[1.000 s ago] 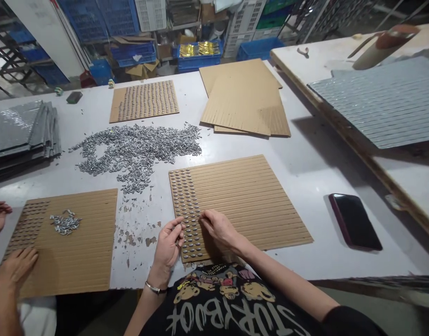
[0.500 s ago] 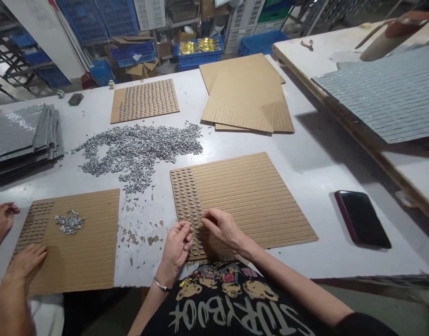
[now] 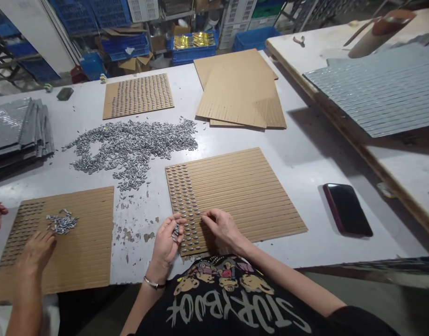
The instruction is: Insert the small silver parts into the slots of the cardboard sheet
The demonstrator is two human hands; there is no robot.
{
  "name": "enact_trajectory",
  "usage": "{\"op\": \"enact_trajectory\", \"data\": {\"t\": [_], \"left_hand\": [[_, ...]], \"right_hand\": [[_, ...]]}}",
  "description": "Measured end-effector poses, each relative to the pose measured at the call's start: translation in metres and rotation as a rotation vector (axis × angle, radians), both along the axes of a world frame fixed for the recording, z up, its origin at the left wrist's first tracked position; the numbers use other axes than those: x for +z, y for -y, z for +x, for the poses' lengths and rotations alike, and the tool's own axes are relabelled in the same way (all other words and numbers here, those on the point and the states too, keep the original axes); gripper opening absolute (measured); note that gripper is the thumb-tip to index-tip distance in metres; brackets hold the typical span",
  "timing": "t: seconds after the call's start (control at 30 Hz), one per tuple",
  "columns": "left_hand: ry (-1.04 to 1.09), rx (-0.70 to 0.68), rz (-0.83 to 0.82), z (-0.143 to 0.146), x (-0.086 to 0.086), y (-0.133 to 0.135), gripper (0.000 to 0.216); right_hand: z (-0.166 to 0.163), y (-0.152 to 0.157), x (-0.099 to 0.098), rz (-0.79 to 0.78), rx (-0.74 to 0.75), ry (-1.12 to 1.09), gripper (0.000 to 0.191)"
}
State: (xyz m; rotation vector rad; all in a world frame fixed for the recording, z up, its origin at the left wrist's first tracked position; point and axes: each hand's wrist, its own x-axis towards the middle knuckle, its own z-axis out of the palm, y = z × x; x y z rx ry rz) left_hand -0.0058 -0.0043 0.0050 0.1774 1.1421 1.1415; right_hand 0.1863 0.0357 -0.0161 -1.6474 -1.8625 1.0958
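A brown slotted board [image 3: 249,191] lies in front of me, its left columns filled with small silver oval pieces. My left hand [image 3: 167,240] is curled at the board's near left corner, with several silver pieces [image 3: 176,229] held in its fingers. My right hand [image 3: 221,226] pinches at the board's surface just right of the filled columns; what its fingertips hold is too small to make out. A big loose heap of silver pieces [image 3: 130,144] lies on the white table beyond the board.
Another person's hands [image 3: 35,247] work at a second board [image 3: 60,238] on the left. A black phone [image 3: 347,208] lies to the right. Stacked blank boards [image 3: 238,91], a filled board [image 3: 139,94] and grey sheets [image 3: 18,128] sit farther back.
My left hand has turned and opened slightly, showing the silver pieces in it. My right hand stays pinching at the board. The other person's near hand slid toward their small pile.
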Motion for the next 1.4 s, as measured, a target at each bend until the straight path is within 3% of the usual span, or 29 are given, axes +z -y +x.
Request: {"op": "enact_trajectory", "data": {"t": [0.13,0.33,0.47,0.67,0.77,0.9,1.1,1.2,1.3,1.4], "left_hand": [[-0.086,0.013,0.027,-0.006,0.001,-0.001,0.025],[-0.076,0.004,0.007,-0.001,0.0,0.001,0.03],[-0.006,-0.009,-0.033,0.003,0.0,0.006,0.034],[0.09,-0.102,-0.008,0.02,0.0,0.016,0.029],[0.093,-0.171,0.009,0.027,0.0,0.018,0.028],[0.045,-0.209,0.014,0.033,-0.002,0.02,0.03],[-0.094,-0.157,0.077,0.045,-0.008,0.026,0.029],[-0.066,-0.116,0.053,0.043,-0.004,0.024,0.029],[0.066,0.002,0.021,0.026,0.003,0.02,0.027],[0.101,0.128,0.009,0.004,0.006,0.017,0.026]], "right_hand": [[-0.015,0.001,-0.005,0.024,-0.008,0.105,0.019],[-0.019,0.0,-0.011,0.032,0.012,0.323,0.012],[-0.011,0.002,0.001,0.048,-0.014,0.116,0.01],[-0.007,0.018,0.03,0.192,0.172,-0.287,0.013],[-0.005,0.02,0.035,0.147,0.198,-0.32,0.014],[-0.001,0.021,0.034,-0.04,0.18,-0.354,0.021],[-0.004,0.028,0.027,-0.337,0.005,-0.555,0.033],[-0.003,0.025,0.023,-0.475,-0.05,-0.687,0.038],[0.005,0.013,0.018,-0.432,-0.148,-0.663,0.035],[0.016,0.003,0.011,-0.255,-0.083,-0.474,0.024]]}}
